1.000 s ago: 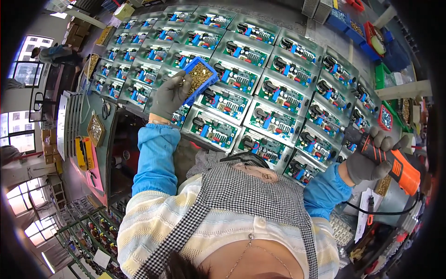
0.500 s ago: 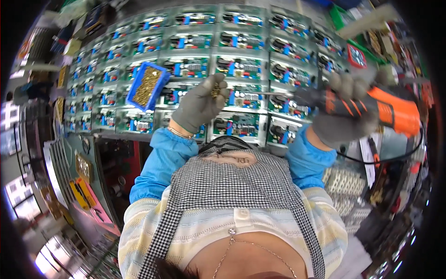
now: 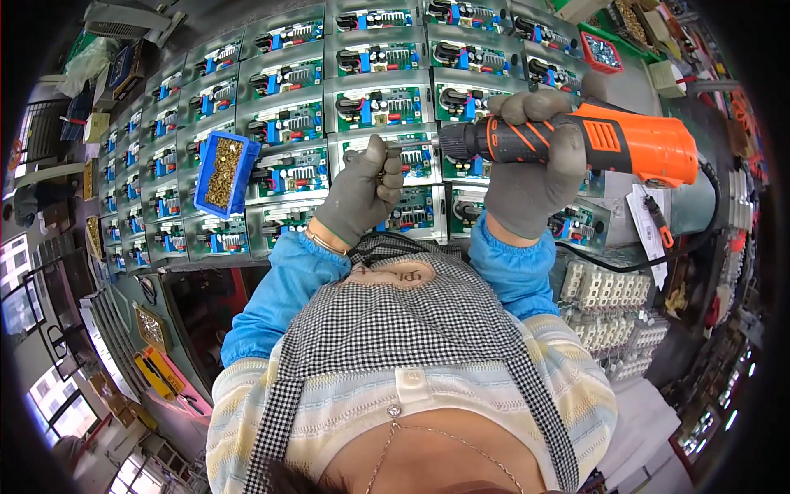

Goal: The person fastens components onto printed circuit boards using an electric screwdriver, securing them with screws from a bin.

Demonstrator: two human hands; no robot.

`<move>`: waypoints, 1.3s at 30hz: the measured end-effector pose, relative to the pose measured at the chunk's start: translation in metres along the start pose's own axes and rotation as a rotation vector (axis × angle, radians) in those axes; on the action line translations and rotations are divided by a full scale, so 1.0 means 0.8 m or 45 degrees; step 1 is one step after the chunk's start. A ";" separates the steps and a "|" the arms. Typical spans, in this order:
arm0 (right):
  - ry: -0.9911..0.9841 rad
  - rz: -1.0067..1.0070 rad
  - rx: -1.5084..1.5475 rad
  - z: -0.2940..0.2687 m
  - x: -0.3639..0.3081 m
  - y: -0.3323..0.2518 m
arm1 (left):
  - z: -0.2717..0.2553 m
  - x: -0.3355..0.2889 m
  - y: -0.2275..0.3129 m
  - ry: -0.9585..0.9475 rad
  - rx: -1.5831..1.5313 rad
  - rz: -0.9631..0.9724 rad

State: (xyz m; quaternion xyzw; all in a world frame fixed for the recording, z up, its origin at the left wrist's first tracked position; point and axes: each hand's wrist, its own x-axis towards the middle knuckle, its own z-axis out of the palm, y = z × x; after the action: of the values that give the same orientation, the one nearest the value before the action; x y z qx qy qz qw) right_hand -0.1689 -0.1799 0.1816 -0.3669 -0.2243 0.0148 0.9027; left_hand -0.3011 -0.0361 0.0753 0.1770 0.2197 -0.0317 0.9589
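Note:
My gloved left hand (image 3: 362, 198) is closed, fingers curled around small brass screws (image 3: 380, 175), of which only a little shows. It hovers over the near rows of green circuit boards (image 3: 378, 109) in metal housings. My gloved right hand (image 3: 527, 193) grips an orange and black electric screwdriver (image 3: 613, 142), lying sideways with its nose to the left. Its thin bit reaches toward my left fingertips; whether it touches a screw there I cannot tell. Left of my left hand, a blue tray (image 3: 245, 174) full of brass screws rests on the boards.
Housings with boards cover the bench in rows. At the far right stands a red tray (image 3: 583, 54) of silvery pieces. A black cord (image 3: 613, 267) trails from the screwdriver past a paper sheet (image 3: 638, 216) and a small orange-handled tool (image 3: 659, 221). Several white blocks (image 3: 605, 286) sit at the near right.
The screwdriver and my right hand have moved left, nearer my left hand. My left fingers have curled over the screws. The whole view has shifted, with the tray and boards now placed differently.

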 end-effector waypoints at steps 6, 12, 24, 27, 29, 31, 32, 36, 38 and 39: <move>-0.021 0.046 -0.017 -0.004 0.001 0.011 | 0.007 -0.001 0.001 0.054 0.109 0.068; 0.014 0.077 0.173 -0.007 0.005 0.014 | 0.012 0.000 -0.004 0.177 0.174 0.153; 0.256 0.074 -0.086 -0.024 0.012 0.024 | 0.016 0.012 -0.008 0.261 0.409 0.172; 0.239 -0.100 -0.148 -0.036 0.026 0.030 | -0.002 0.021 -0.008 0.261 -0.061 0.086; 0.203 -0.259 -0.385 -0.048 0.038 0.034 | -0.009 0.022 -0.004 0.251 -0.098 0.069; 0.155 -0.215 -0.549 -0.071 0.042 0.050 | -0.015 0.021 -0.002 0.260 -0.137 0.047; 0.102 -0.171 -0.701 -0.082 0.044 0.059 | -0.020 0.021 -0.002 0.256 -0.141 0.041; 0.087 -0.112 -0.731 -0.103 0.041 0.103 | -0.027 0.027 -0.003 0.238 -0.123 0.021; 0.090 -0.083 -0.686 -0.095 0.039 0.111 | -0.032 0.025 -0.001 0.266 -0.164 0.021; 0.096 -0.057 -0.641 -0.092 0.038 0.113 | -0.038 0.026 0.001 0.239 -0.192 0.010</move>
State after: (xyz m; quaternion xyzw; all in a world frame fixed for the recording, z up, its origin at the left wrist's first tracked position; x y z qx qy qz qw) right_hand -0.0984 -0.1559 0.0868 -0.5755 -0.1953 -0.0752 0.7906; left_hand -0.2943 -0.0248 0.0410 0.1075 0.3096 0.0054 0.9448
